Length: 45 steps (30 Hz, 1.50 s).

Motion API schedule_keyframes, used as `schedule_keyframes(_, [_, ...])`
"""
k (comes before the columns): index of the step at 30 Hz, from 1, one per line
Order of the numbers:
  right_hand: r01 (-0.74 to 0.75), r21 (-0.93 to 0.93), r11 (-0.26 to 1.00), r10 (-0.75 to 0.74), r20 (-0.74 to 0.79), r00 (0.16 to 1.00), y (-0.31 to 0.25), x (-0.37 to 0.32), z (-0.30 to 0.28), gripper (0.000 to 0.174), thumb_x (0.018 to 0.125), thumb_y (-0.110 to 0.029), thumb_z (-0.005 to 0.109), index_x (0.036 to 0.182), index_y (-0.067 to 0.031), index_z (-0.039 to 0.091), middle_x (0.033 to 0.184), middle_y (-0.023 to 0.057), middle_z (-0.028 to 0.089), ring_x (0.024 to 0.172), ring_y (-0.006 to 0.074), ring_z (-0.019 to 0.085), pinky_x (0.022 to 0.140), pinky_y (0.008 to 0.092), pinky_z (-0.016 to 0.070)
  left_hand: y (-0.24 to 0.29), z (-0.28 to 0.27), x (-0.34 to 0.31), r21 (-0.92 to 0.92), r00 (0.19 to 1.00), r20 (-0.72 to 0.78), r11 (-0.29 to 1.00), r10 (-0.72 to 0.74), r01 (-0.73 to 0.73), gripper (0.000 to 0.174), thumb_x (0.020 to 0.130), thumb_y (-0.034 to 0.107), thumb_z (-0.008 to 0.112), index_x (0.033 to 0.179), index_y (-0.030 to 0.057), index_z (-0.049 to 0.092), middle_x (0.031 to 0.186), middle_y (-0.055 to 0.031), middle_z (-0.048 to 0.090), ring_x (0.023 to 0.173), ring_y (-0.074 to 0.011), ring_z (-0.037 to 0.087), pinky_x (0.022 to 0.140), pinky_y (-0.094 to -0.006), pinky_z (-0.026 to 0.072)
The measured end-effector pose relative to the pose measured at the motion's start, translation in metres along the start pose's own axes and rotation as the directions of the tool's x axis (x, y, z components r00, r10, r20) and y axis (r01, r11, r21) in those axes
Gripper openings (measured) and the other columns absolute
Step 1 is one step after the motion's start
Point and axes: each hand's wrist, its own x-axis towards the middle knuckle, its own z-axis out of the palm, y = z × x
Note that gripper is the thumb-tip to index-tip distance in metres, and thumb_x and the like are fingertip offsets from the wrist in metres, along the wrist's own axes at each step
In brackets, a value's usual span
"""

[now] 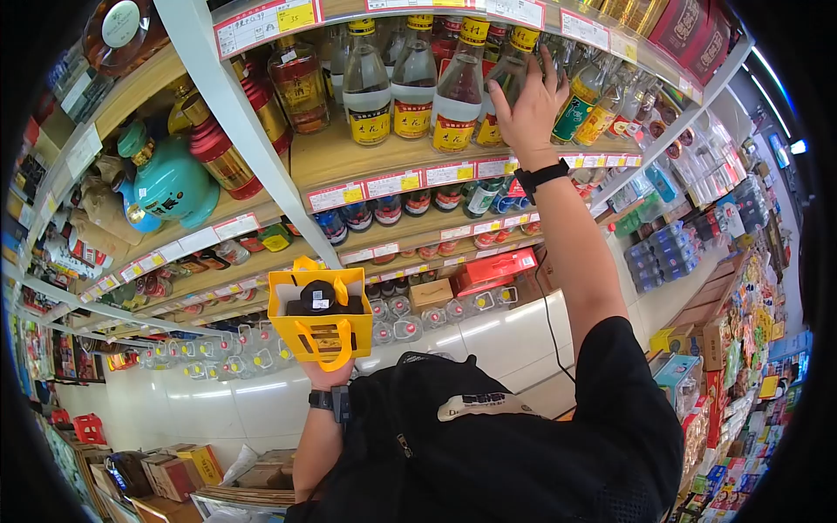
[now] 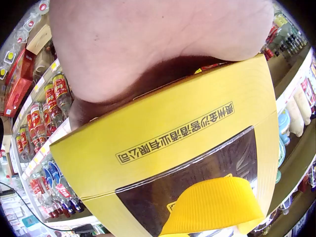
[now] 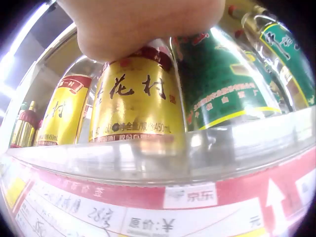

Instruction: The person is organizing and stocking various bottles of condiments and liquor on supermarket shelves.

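Note:
My left hand (image 1: 328, 375) holds a yellow paper bag (image 1: 301, 338) from below, its palm (image 2: 163, 34) against the underside of the bag (image 2: 168, 133); most of its fingers are hidden. A dark round-topped item (image 1: 319, 297) sits inside the bag, whose yellow handles stand up. At the upper shelf my right hand (image 1: 527, 118) is spread over a clear bottle with a yellow label (image 1: 489, 132). In the right wrist view the hand (image 3: 148, 24) covers the top of that bottle (image 3: 133, 101), which stands upright; contact of the fingertips is unclear. Green-labelled bottles (image 3: 222, 79) stand beside it.
More clear bottles (image 1: 411, 87) stand left of my right hand. Price tags line the shelf edge (image 1: 392, 184). A white shelf post (image 1: 235, 113) separates this section from one with a turquoise jar (image 1: 174, 187). Large plastic jugs (image 1: 401, 327) stand on the floor by the shelves.

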Motion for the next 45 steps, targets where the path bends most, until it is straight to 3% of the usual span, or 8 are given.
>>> schedule_keyframes(3, [0.030,-0.056,0.998,-0.026,0.061,0.998,0.000,0.002,0.002,0.075,0.090,-0.048,0.071,0.142,0.0018,0.049,0.147,0.0168,0.053,0.147,0.0317,0.039,0.115,0.0699,0.0202,0.003,-0.020,0.012,-0.064,0.999,-0.048,0.998,0.018,-0.022,0.082,0.091,0.071,0.054,0.145,0.0101,0.054,0.141,-0.0208,0.058,0.122,-0.0496,0.053,0.106,-0.0723,0.0357])
schedule_keyframes(10, [-0.027,-0.083,0.996,0.037,0.116,0.993,-0.014,0.006,-0.002,0.083,0.092,-0.047,0.067,0.153,0.0023,0.038,0.155,0.0153,0.047,0.151,0.0297,0.033,0.118,0.0712,0.0132,-0.002,-0.004,0.002,-0.125,0.999,-0.034,0.992,0.017,-0.022,0.079,0.094,0.070,0.052,0.147,0.0111,0.053,0.144,-0.0210,0.057,0.124,-0.0489,0.053,0.106,-0.0724,0.0355])
schedule_keyframes(12, [-0.010,-0.092,0.996,0.022,0.126,0.992,-0.016,0.008,-0.002,0.088,0.093,-0.049,0.066,0.156,0.0024,0.033,0.159,0.0160,0.042,0.153,0.0307,0.031,0.120,0.0704,0.0101,-0.001,0.005,-0.003,0.008,1.000,0.007,1.000,0.007,-0.007,0.059,0.100,0.059,0.054,0.138,0.0153,0.063,0.137,-0.0065,0.068,0.124,-0.0304,0.063,0.108,-0.0499,0.0489])
schedule_keyframes(23, [0.051,0.214,0.976,-0.022,-0.135,0.991,-0.074,0.004,-0.049,0.063,0.089,-0.017,0.075,0.143,0.0002,0.049,0.146,0.0208,0.052,0.141,0.0413,0.042,0.122,0.0569,0.0207,0.008,0.007,-0.002,-0.101,0.996,0.069,0.994,0.056,-0.049,0.067,0.100,0.063,0.046,0.148,0.0168,0.054,0.150,-0.0095,0.057,0.133,-0.0399,0.055,0.112,-0.0694,0.0368])
schedule_keyframes(27, [-0.367,0.685,0.629,-0.196,0.597,0.778,-0.183,-0.053,-0.129,0.076,0.079,-0.021,0.087,0.145,-0.0063,0.050,0.146,0.0200,0.051,0.137,0.0381,0.049,0.116,0.0479,0.0370,0.004,0.038,-0.012,-0.110,0.934,0.356,0.992,-0.017,0.060,0.059,0.103,0.053,0.049,0.148,0.0164,0.055,0.148,-0.0076,0.059,0.135,-0.0308,0.056,0.117,-0.0545,0.0385])
schedule_keyframes(30, [-0.424,0.685,0.592,-0.364,0.697,0.618,-0.235,-0.061,-0.143,0.101,0.075,-0.019,0.092,0.157,-0.0088,0.035,0.153,0.0188,0.045,0.139,0.0353,0.050,0.117,0.0455,0.0381,0.004,0.045,0.007,-0.110,0.954,0.296,0.991,-0.046,0.082,0.065,0.095,0.060,0.050,0.141,0.0161,0.060,0.142,-0.0093,0.063,0.131,-0.0324,0.059,0.115,-0.0516,0.0417])
schedule_keyframes(35, [-0.835,0.533,-0.133,-0.038,0.840,0.542,-0.267,-0.079,-0.132,0.129,0.072,-0.002,0.093,0.166,-0.0119,0.005,0.153,0.0180,0.042,0.138,0.0280,0.050,0.113,0.0436,0.0446,-0.004,0.050,0.020,0.245,0.960,0.276,0.963,0.043,-0.113,0.061,0.097,0.056,0.049,0.141,0.0145,0.058,0.147,-0.0103,0.058,0.133,-0.0307,0.056,0.115,-0.0498,0.0413])
schedule_keyframes(45, [-0.736,0.668,-0.108,0.247,0.735,0.631,-0.243,-0.004,-0.133,0.088,0.081,0.001,0.084,0.152,-0.0080,0.033,0.129,0.0146,0.056,0.118,0.0249,0.064,0.100,0.0372,0.0549,0.000,0.176,0.027,0.156,0.812,0.492,0.949,-0.315,0.273,0.081,0.103,0.074,0.021,0.163,0.0205,0.029,0.167,-0.0112,0.034,0.151,-0.0351,0.037,0.122,-0.0578,0.0306])
